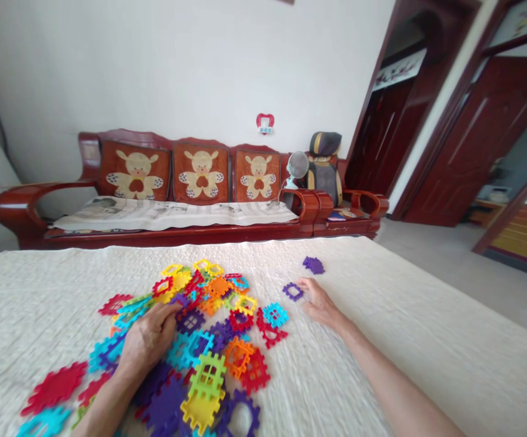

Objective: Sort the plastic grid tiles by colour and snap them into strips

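Observation:
My right hand pinches the edge of a purple interlocking tile with an open centre, low over the cloth. Just beyond it lies a solid purple tile. My left hand reaches into a heap of notched plastic building tiles, its fingers closed on a purple tile that they partly cover. Around that hand are a purple window tile, a cyan tile, a green window tile and a yellow tile. My left forearm hides part of the heap.
The tiles lie on a table with a cream cloth. A red tile is at the heap's left edge, a cyan window tile at its right. Behind the table stand a wooden sofa and a small fan.

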Action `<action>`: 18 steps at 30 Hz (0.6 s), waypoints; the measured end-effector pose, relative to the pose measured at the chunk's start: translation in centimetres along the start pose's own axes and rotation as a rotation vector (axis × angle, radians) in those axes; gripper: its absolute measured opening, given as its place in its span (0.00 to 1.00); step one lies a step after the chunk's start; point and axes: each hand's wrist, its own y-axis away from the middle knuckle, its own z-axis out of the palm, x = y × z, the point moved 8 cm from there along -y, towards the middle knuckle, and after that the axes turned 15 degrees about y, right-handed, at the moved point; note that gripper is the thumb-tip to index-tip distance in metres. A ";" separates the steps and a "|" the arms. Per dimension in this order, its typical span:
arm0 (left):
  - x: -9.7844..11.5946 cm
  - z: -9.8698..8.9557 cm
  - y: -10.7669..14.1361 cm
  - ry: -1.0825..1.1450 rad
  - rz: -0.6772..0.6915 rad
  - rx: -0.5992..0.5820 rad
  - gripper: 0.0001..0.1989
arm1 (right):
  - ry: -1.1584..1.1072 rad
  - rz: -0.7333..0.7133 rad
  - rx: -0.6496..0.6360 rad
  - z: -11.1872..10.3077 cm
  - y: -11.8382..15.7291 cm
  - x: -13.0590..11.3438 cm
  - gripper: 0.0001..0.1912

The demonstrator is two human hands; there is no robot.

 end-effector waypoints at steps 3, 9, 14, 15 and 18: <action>0.2 -0.1 -0.1 -0.001 0.002 -0.006 0.14 | 0.054 0.079 0.008 -0.3 -0.1 -0.4 0.26; 0.5 -0.4 -0.1 -0.007 0.011 -0.002 0.15 | 0.296 0.094 -0.009 -0.3 -0.5 -2.3 0.23; 0.0 -0.1 -0.1 -0.014 0.015 -0.018 0.15 | 0.222 0.119 0.013 -0.2 -1.1 -1.4 0.21; -0.1 -0.1 -0.1 -0.014 0.021 -0.018 0.15 | 0.197 0.138 0.039 -0.4 -1.2 -0.7 0.22; -0.2 -0.1 -0.1 -0.012 0.043 -0.012 0.14 | 0.187 0.180 0.129 -1.7 -1.4 1.9 0.23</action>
